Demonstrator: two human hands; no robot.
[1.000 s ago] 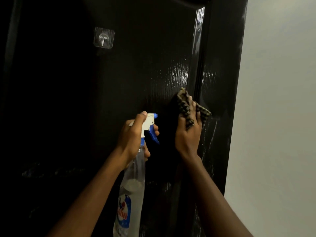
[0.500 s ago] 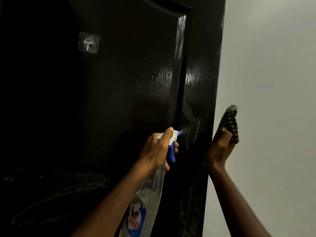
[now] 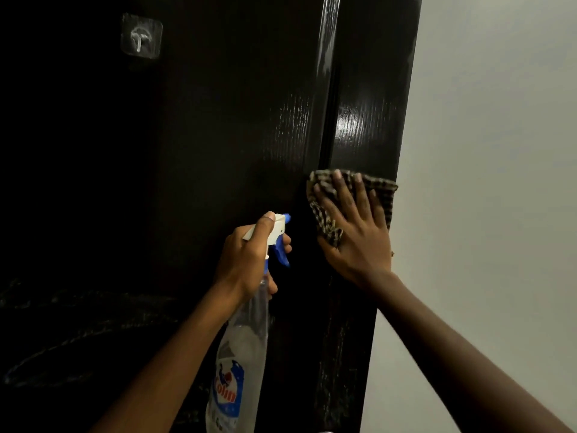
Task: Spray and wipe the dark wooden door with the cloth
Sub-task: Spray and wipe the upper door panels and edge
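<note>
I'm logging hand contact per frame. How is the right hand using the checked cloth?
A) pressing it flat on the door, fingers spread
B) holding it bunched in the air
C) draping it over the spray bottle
A: the right hand lies with straight, spread fingers over the cloth, flat against the door near its edge.

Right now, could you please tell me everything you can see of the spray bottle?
The spray bottle has a clear plastic body, a blue label with red lettering, and a white spray head with a blue trigger and blue nozzle tip. It is held nearly upright before the dark door, nozzle aimed at it. The left hand holds its neck, one finger lying along the head's top. Its base is cut off by the picture's edge.
</note>
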